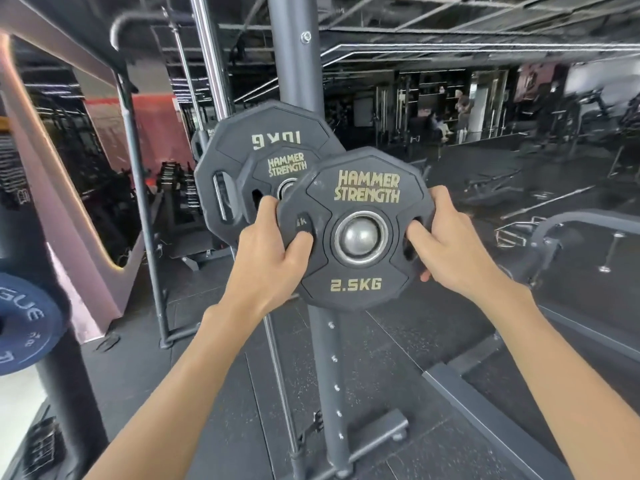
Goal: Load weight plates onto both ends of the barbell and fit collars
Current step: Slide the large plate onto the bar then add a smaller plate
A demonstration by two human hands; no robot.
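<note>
The black plate (356,271) reading "HAMMER STRENGTH" and "2.5KG" is standing upright, its steel centre ring sitting around the rounded bar end (361,237). The left grip (273,251) and right grip (450,244) are curling round its opposite sides. Just behind, a second "HAMMER STRENGTH" plate (287,164) and an upside-down "10KG" plate (263,136) are overlapping. A blue plate (27,323) showing "GUE" is sitting far left.

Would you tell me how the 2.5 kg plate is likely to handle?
The plate, labelled 2.5KG, is probably light for one hand. Its slots, gripped by the left hand and right hand, should limit slipping. Its flat-sided rim likely resists rolling.
</note>
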